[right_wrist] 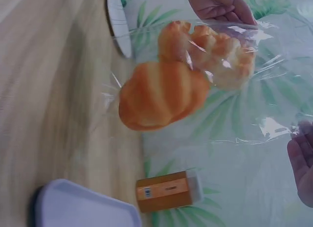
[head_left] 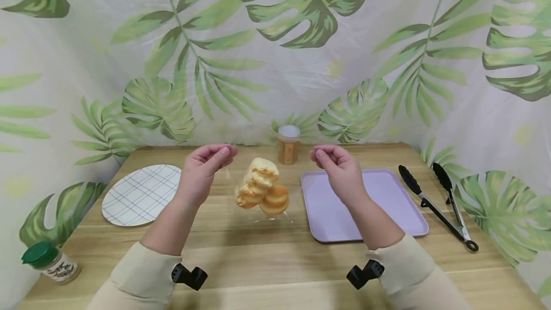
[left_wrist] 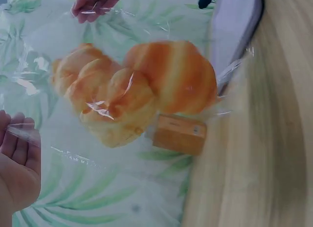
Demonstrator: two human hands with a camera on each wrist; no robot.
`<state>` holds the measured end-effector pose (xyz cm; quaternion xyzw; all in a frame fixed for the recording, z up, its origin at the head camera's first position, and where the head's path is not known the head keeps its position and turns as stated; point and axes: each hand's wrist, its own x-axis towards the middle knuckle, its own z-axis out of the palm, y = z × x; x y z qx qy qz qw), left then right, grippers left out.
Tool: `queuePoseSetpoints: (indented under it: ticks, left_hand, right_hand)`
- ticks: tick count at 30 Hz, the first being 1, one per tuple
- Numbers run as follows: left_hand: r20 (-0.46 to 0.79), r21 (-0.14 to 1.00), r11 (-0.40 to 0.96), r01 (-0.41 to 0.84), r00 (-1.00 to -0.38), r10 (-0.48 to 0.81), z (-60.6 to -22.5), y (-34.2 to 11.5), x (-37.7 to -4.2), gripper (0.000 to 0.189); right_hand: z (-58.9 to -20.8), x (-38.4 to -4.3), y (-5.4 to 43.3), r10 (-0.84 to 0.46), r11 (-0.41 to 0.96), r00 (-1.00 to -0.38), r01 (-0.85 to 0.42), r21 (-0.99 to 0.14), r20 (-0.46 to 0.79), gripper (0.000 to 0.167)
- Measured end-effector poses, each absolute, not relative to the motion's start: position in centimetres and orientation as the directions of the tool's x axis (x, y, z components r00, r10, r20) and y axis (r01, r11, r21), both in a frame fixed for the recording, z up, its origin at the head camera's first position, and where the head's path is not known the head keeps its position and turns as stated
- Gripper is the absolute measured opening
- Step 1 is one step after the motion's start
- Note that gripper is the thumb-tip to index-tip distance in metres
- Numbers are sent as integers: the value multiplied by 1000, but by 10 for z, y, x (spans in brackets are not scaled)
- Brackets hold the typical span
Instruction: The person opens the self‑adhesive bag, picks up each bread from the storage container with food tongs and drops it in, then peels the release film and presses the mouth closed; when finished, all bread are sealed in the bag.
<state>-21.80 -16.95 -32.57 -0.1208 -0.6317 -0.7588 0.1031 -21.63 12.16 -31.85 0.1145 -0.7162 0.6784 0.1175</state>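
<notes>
Nearest us, our left sleeve [head_left: 139, 274] leads to our left hand [head_left: 204, 172], fingers pinched on one edge of the clear bag [left_wrist: 100, 110]. Between our hands, the bag hangs over the table [head_left: 267, 267]; inside, the twisted bread [head_left: 257, 181] sits just beside the round bread [head_left: 275, 200]. Our right hand [head_left: 343, 172] pinches the opposite edge, near the tray [head_left: 389, 200]. We should hold both pinches firm and level, lest the breads slide.

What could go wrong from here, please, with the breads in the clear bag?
The clear bag could slip if the left hand or the right hand loosens, since both pinch its upper edge. That could drop the breads onto the table. Swinging the bag forward might knock the orange container.
</notes>
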Motion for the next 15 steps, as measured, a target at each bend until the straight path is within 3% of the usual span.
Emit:
queuePoseSetpoints:
  ticks: [8,11,15]
  left_hand:
    - [357,901,-256,352,-934,-26,-309,-168,-207,27]
    - [354,899,-271,344,-935,-15,-311,-169,-204,25]
    - [314,914,-275,300,-949,11,-320,-170,-199,24]
  right_hand:
    - [-299,-215,126,-27,-7,-926,-378,-926,378,20]
    - [-299,-213,127,-33,-39,-932,-361,-932,362,12]
    - [-307,-213,128,-67,-57,-950,-300,-952,304,16]
